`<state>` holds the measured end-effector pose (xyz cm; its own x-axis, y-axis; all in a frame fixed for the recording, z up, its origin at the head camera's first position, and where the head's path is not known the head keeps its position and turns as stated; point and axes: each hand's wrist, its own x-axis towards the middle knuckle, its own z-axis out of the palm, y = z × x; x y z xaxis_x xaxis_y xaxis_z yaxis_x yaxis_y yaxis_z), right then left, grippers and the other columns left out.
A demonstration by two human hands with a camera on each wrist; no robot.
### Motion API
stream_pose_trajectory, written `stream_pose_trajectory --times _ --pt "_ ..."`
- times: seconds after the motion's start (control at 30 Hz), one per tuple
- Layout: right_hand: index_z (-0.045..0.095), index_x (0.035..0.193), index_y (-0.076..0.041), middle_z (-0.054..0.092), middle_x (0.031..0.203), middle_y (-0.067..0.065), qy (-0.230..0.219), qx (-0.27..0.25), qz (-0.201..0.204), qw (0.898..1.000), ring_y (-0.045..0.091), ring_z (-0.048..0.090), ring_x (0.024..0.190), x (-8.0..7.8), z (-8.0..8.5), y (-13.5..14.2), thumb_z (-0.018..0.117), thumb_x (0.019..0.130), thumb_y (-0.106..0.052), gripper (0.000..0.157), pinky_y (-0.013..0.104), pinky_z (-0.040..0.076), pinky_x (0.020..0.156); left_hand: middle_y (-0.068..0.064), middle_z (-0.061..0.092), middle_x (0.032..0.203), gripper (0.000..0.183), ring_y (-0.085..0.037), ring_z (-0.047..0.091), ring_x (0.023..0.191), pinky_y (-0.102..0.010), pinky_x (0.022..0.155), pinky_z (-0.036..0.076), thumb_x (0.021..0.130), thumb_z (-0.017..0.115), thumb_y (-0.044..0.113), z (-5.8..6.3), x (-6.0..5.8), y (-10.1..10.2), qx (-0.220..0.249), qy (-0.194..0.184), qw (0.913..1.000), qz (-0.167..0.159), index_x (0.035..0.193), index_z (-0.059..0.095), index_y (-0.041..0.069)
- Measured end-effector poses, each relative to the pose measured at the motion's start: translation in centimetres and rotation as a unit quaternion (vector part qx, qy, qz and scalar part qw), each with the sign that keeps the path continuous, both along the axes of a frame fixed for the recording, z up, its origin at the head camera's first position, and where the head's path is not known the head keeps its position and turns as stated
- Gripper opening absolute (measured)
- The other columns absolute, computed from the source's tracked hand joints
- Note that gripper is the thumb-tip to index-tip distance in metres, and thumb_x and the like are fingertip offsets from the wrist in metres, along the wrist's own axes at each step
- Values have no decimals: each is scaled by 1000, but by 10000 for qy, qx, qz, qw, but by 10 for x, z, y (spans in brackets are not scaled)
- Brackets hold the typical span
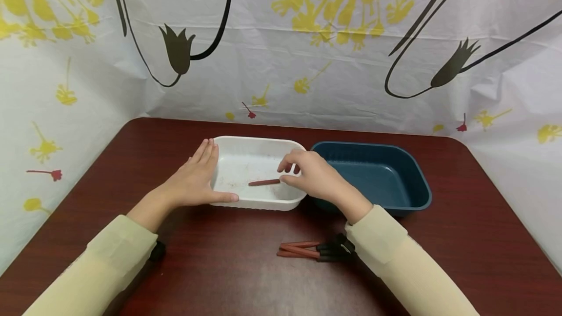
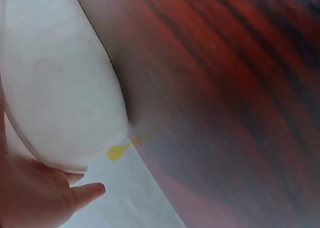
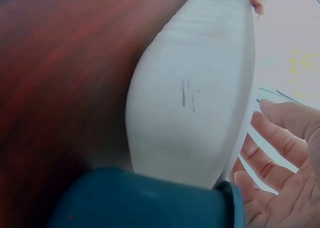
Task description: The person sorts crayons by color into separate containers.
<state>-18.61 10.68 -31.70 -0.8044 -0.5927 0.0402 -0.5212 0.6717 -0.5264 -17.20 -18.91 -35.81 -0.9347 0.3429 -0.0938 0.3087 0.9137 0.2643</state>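
Observation:
My left hand point(image 1: 193, 179) rests on the left end of a white plastic tub point(image 1: 254, 204), its fingers straight along the rim and its thumb over the front edge. Inside the tub is a thin reddish-brown stick point(image 1: 263, 182). My right hand point(image 1: 313, 174) hovers over the tub's right end with fingers loosely bent and thumb apart from them. The stick's right end meets the thumb tip in the head view. From the right wrist, the hand point(image 3: 285, 163) shows spread fingers beside the tub's rim point(image 3: 250, 88), with nothing between them.
A dark blue tub point(image 1: 373, 179) stands right of the white one, close against it, partly behind my right forearm. Several reddish-brown sticks with black ends point(image 1: 303, 250) lie on the dark red table point(image 1: 210, 267) in front. A patterned white sheet point(image 1: 263, 62) hangs behind.

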Motion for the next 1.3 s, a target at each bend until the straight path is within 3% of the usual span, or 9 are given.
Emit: stream_pose_trajectory --times 0.47,0.7,0.97,1.3 --pt "73 104 -15 67 96 -5 379 -272 141 9988 13 61 84 43 -9 32 73 91 -18 13 32 54 73 -20 -12 165 139 -35 -11 155 -61 120 17 70 61 85 1 0 0 -9 -100 9999 24 156 0 -6" --pt "74 101 -12 67 97 -5 81 -434 447 9980 1 53 73 60 -18 37 72 91 -15 10 21 50 65 -21 -12 165 140 -36 -11 155 -62 120 17 71 60 86 1 0 -1 -49 -84 9999 28 156 -1 -7" --pt "75 95 -18 65 94 -12 -155 -105 777 9968 3 59 81 72 -31 36 73 90 -17 5 23 52 73 -21 -12 165 140 -36 -10 155 -62 120 17 71 60 86 0 -1 0 -6 -90 10000 -19 156 -1 -7" --pt "73 87 -18 63 85 -11 -482 213 1164 9918 3 55 74 77 -38 28 78 85 -18 5 18 48 67 -22 -11 165 137 -36 -12 155 -60 122 14 73 59 85 2 0 -1 27 -87 9999 -49 156 -1 -8"
